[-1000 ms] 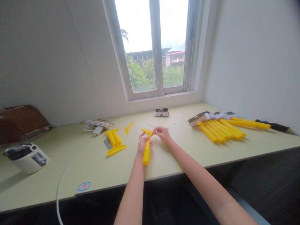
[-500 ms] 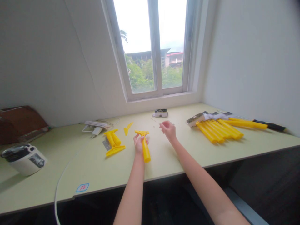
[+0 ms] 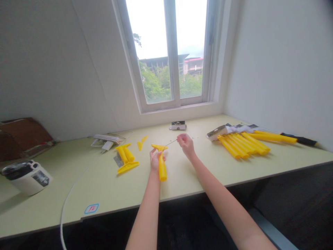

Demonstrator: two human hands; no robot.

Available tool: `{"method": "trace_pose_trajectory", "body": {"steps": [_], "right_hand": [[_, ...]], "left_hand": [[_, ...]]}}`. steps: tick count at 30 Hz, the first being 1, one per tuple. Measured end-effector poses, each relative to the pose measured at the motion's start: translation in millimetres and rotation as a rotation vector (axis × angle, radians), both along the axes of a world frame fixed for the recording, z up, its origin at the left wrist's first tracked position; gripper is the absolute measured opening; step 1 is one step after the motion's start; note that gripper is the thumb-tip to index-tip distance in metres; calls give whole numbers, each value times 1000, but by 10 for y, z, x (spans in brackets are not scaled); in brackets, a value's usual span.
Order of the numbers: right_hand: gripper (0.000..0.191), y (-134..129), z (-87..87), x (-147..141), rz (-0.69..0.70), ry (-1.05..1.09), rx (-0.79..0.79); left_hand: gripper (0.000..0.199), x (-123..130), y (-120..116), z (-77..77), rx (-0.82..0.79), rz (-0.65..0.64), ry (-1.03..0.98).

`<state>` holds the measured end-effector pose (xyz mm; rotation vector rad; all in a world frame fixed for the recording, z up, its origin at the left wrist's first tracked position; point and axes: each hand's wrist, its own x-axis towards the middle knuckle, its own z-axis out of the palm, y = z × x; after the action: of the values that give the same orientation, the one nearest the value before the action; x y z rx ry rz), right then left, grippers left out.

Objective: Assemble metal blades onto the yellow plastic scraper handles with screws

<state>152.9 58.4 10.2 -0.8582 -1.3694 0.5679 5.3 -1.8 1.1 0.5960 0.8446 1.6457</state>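
Note:
My left hand (image 3: 155,160) is closed around the neck of a yellow plastic scraper (image 3: 162,168). Its T-shaped head points away from me and its round handle hangs toward the table's front edge. In my right hand (image 3: 186,143) a thin metal rod (image 3: 171,142), like a screwdriver shaft, is pinched between the fingers; any handle on it is hidden. The rod's far end comes to the right side of the scraper head, but I cannot tell whether it touches. To the left lie more yellow scrapers (image 3: 127,158) and small yellow pieces (image 3: 141,142).
Several yellow handles (image 3: 243,146) lie at the right beside a packet (image 3: 218,132) and a black-handled tool (image 3: 299,139). A small box (image 3: 178,125) sits below the window. At left are a white adapter (image 3: 106,146), a cable (image 3: 68,198) and a lidded mug (image 3: 27,177).
The rod has swung so its tip now points down-left to the scraper head, where before it pointed up-left. The scraper has shifted slightly right and its head has turned a little.

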Motion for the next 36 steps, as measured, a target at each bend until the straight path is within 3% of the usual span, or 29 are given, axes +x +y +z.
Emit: {"method": "trace_pose_trajectory", "body": {"steps": [8,36], "right_hand": [[22,-87,31,-33,13,5,33],[25,-97,39,-46,12,-53,37]], "left_hand": [[42,13,1,-7,-2,-21,42],[46,7,5,-18,11,-36,10]]}}
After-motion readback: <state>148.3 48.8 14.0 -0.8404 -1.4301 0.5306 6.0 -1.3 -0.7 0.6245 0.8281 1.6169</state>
